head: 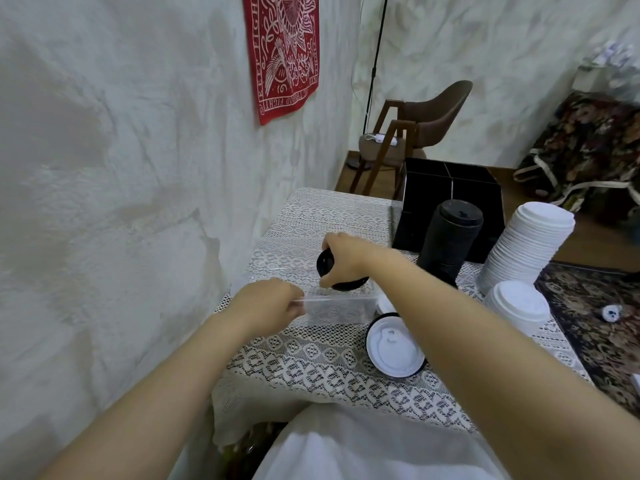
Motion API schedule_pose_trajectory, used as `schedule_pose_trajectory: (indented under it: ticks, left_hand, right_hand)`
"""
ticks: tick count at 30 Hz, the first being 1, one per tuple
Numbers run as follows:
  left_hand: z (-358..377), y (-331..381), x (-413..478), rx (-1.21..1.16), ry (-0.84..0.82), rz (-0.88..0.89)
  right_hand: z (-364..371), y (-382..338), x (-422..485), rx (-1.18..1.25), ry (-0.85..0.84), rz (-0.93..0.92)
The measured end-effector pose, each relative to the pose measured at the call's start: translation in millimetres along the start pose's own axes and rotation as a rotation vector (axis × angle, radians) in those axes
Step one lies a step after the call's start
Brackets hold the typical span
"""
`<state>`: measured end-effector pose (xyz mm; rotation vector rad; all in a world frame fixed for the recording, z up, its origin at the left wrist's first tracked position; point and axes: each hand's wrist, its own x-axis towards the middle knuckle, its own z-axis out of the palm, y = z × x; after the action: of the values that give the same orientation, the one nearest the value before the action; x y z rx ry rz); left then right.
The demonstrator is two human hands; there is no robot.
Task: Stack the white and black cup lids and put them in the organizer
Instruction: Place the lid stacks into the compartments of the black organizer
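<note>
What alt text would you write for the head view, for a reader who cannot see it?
A person's right hand holds black lids over a clear organizer, whose near rim the left hand grips. On the lace tablecloth to the right stand a tall black lid stack and white lid stacks, with one white lid lying flat.
</note>
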<state>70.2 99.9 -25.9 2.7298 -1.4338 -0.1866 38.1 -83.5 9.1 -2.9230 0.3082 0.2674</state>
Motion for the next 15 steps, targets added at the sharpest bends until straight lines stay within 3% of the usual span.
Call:
schedule_pose_trajectory:
  ticks: [8, 15]
  left_hand:
    - [-1.5, 5.5, 2.9, 0.019, 0.128, -0.015]
    - [9.4, 15.5, -0.5, 0.004, 0.256, -0.026]
  right_hand:
    - [-33.3, 35.5, -48.7, -0.025, 0.129, 0.017]
    - [-3.4, 82.4, -87.9, -0.039, 0.059, 0.167]
